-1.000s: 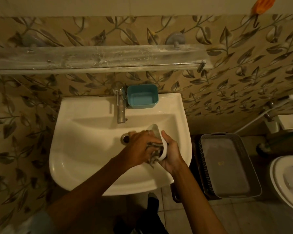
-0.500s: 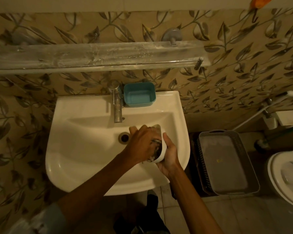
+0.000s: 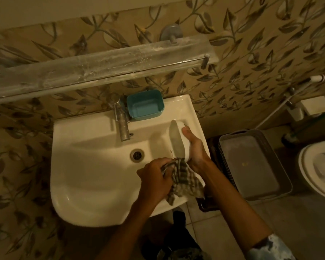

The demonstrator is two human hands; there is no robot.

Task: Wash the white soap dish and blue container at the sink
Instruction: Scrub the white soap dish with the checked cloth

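Sink (image 3: pixel 86 177): it carries everything; the basin bowl looks dry and I see no water coming from the tap (image 3: pixel 120 119) at its back edge.
Left hand (image 3: pixel 154 181): over the front right part of the bowl, my fingers (image 3: pixel 164 162) clenched on a checked cloth (image 3: pixel 184 182) that hangs over the front rim.
Cloth against dish: its top corner touches the near end of the white soap dish (image 3: pixel 178 141).
Blue container (image 3: pixel 145 104): sits on the back edge of the sink, just right of the tap, open side up, well apart from both my hands.
White soap dish: tipped on its side over the right part of the bowl, hollow facing left toward the drain (image 3: pixel 137 155).
Right hand (image 3: pixel 195 147): wrapped around the dish's back, fingers closed on it, thumb near its far end.
Progress: I judge I am partway through the dish, working it with the cloth; whether it has had a rinse I cannot tell.
Left to do: finish the dish, then wash the blue container, which looks untouched.
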